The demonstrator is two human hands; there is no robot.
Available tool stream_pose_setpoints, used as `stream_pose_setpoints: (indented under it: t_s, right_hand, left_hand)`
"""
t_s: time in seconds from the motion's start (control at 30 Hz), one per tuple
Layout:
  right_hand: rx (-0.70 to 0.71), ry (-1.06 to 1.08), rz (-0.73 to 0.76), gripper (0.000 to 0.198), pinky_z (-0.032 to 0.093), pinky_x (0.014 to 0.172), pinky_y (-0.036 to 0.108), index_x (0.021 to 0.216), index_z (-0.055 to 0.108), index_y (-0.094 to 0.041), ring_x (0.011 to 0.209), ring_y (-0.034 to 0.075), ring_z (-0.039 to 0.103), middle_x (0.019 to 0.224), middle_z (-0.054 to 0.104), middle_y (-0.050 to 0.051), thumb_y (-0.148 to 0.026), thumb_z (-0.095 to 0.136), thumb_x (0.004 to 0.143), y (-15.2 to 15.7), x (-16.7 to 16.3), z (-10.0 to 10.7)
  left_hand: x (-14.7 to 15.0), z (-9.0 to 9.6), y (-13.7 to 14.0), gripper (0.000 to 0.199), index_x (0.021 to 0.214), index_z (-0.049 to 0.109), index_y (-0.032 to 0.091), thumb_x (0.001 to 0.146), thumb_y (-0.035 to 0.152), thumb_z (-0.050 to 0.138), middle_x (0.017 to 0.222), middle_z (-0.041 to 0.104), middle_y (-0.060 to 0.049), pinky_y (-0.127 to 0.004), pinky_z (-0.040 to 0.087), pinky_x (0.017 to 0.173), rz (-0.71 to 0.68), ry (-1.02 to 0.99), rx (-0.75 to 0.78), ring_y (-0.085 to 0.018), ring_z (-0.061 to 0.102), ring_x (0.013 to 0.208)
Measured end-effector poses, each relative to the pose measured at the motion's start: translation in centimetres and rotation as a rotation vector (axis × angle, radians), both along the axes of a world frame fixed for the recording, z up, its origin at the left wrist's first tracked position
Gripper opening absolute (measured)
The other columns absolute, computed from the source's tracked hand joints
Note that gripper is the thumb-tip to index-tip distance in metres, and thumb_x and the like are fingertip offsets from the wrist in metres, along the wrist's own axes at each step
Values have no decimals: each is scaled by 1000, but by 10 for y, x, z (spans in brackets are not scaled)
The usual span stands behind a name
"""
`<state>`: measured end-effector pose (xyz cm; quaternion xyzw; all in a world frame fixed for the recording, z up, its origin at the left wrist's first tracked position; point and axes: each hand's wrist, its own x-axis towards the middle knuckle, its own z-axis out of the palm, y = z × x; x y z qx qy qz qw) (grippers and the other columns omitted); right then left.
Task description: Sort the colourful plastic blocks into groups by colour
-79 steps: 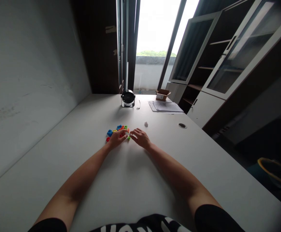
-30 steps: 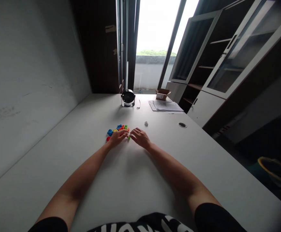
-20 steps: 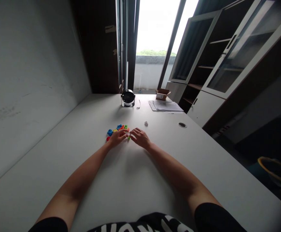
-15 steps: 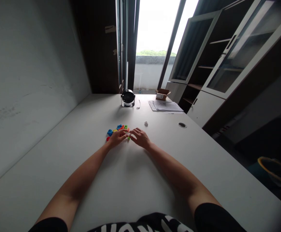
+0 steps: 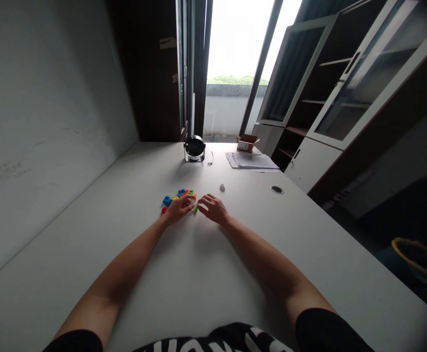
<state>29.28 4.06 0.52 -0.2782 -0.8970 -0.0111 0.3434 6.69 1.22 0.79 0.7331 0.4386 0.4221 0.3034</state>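
My left hand (image 5: 179, 208) is closed, its thumb and index fingertips around a small whitish block (image 5: 192, 202). Just to the right, my right hand (image 5: 213, 209) is curled with its fingertips close to that block; whatever they pinch is too small to make out. Around and behind my left hand lies a cluster of small plastic blocks: blue blocks (image 5: 167, 201), a yellow block (image 5: 175, 198), a red block (image 5: 164, 210), a green block (image 5: 191, 192) and orange ones. A bit of bright green (image 5: 195, 209) shows below the fingertips. My left hand partly hides the cluster.
A small white piece (image 5: 222, 187) lies beyond my right hand on the white table (image 5: 198, 274). Farther back stand a round black device (image 5: 194, 146), a thin cord (image 5: 211, 159), papers (image 5: 252, 161) and an open cardboard box (image 5: 247, 143). A cable hole (image 5: 277, 189) sits at right.
Both hands stay almost in place. The fingertips shift slightly around the whitish block, which now shows a little more to the left. The other blocks have not moved.
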Motion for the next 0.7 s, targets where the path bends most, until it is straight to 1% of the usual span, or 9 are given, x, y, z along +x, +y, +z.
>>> stream_pose_setpoints:
  t_s: [0.33,0.7]
  right_hand:
    - [-21,2,6,14,53,81,36,105,67,-24,94,23,62,99,70,8,-35,61,99,0,0,0]
    - [-27,11,11,12,52,81,36,103,67,-24,93,22,62,97,70,7,-33,60,99,-2,0,3]
  left_hand:
    - [-1,-3,2,43,126,66,20,85,33,70,87,68,-3,-29,53,73,-20,13,-13,-16,64,75]
    - [-1,-1,2,38,122,68,19,86,32,70,89,69,-4,-28,52,72,-18,49,-1,-15,64,74]
